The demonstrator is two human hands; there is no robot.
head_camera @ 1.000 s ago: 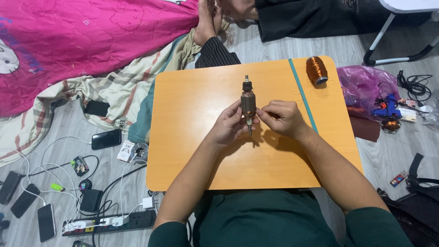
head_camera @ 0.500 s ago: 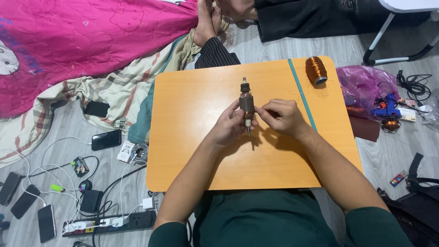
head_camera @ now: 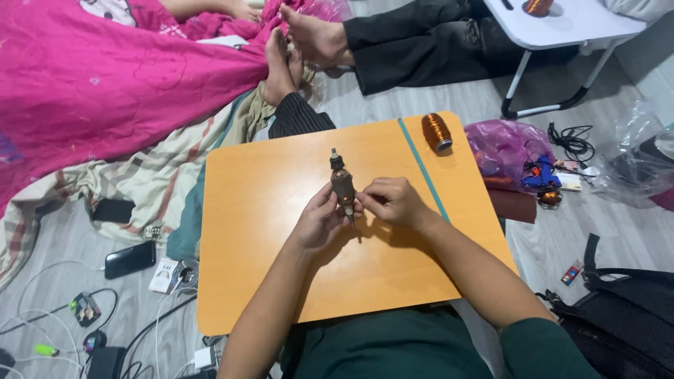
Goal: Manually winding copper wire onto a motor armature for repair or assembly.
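A small motor armature [head_camera: 342, 186], dark and rust-coloured with a thin shaft at each end, stands nearly upright over the orange lap table [head_camera: 267, 224]. My left hand [head_camera: 319, 221] grips its lower part from the left. My right hand [head_camera: 392, 201] pinches at its lower right side with thumb and forefinger. A spool of copper wire [head_camera: 436, 131] lies at the table's far right corner, beyond a teal strip [head_camera: 421, 167] that runs along the tabletop.
Another person's bare feet [head_camera: 298, 42] and dark trousers lie past the table's far edge, beside a pink blanket [head_camera: 105, 77]. Phones [head_camera: 130, 258], chargers and cables litter the floor at left. A purple plastic bag [head_camera: 505, 147], a blue glue gun [head_camera: 540, 172] and a white folding table [head_camera: 562, 28] are at right.
The view has tilted so the table sits lower in frame. Both hands stay on the armature, with only slight finger movement.
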